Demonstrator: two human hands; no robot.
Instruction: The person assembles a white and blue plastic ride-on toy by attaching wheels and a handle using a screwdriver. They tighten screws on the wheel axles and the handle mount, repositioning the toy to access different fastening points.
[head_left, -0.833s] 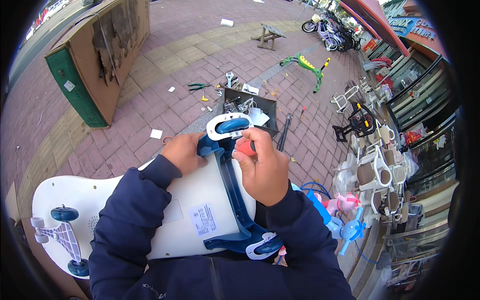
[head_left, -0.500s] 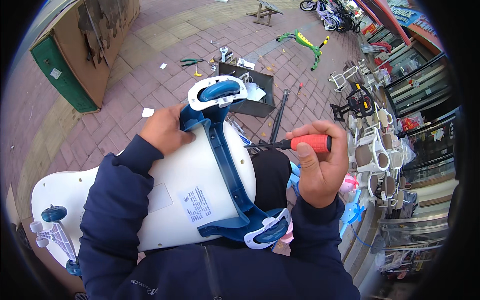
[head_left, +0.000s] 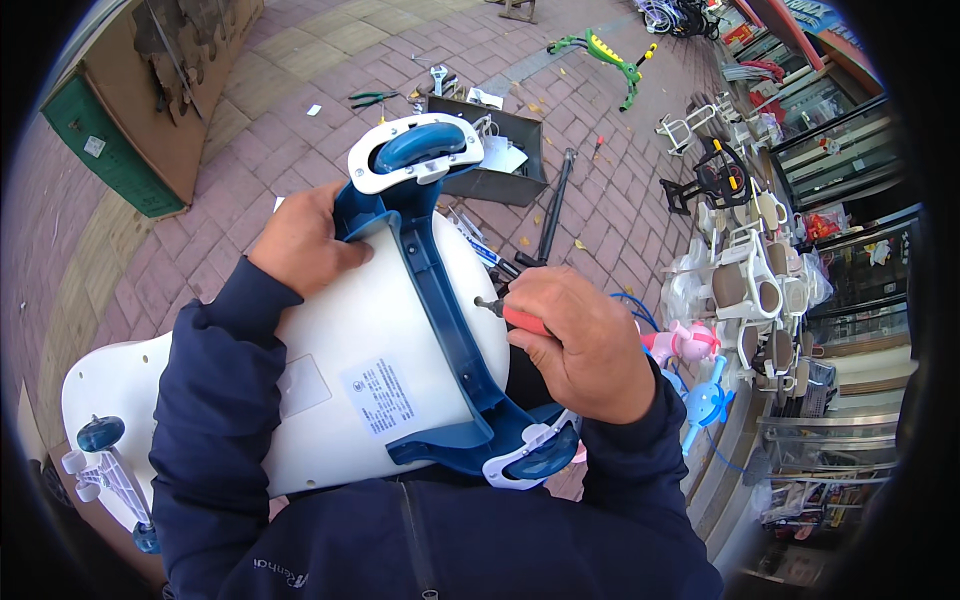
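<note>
Upside down across my lap lies a white ride-on toy car point(head_left: 330, 335), its underside facing up. A dark blue wheel bracket point(head_left: 440, 310) spans its wider end, with a blue wheel point(head_left: 420, 147) in a white frame at the far end and another blue wheel point(head_left: 547, 458) near me. My left hand point(head_left: 308, 245) is closed on the car's far edge beside the bracket, thumb on the white shell. My right hand point(head_left: 580, 345) grips a screwdriver point(head_left: 524, 320) by its red handle. Its tip meets a small hole near the shell's right edge.
Beyond the car, a grey metal toolbox point(head_left: 500, 170) sits on the brick paving, with pliers point(head_left: 374, 98) and a wrench point(head_left: 438, 76) nearby. A large cardboard box point(head_left: 150, 120) stands at far left. White toy frames point(head_left: 745, 285) crowd the right side.
My right hand has moved left and down, bringing the screwdriver from the air to the hole in the white shell. My left hand keeps its hold as the view shifts slightly.
</note>
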